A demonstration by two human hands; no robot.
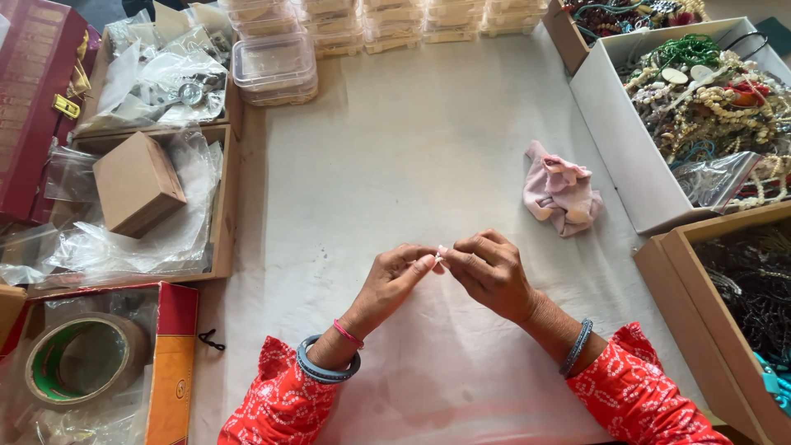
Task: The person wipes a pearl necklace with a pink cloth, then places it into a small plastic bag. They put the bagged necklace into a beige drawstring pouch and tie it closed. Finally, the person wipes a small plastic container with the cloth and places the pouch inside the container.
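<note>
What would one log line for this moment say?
left hand: pinching tiny pale item | right hand: pinching same item | nearby: pink cloth

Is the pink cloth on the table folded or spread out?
Neither: the pink cloth lies crumpled in a loose heap on the white table cover.

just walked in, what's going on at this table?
A person in red patterned sleeves holds a tiny pale item pinched between the fingertips of the left hand and right hand, above a white cloth-covered table; it is too small to identify. A crumpled pink cloth lies just beyond the hands. To the right, an open white box is full of beaded necklaces. To the left sit a small brown cardboard box and a roll of tape.
</note>
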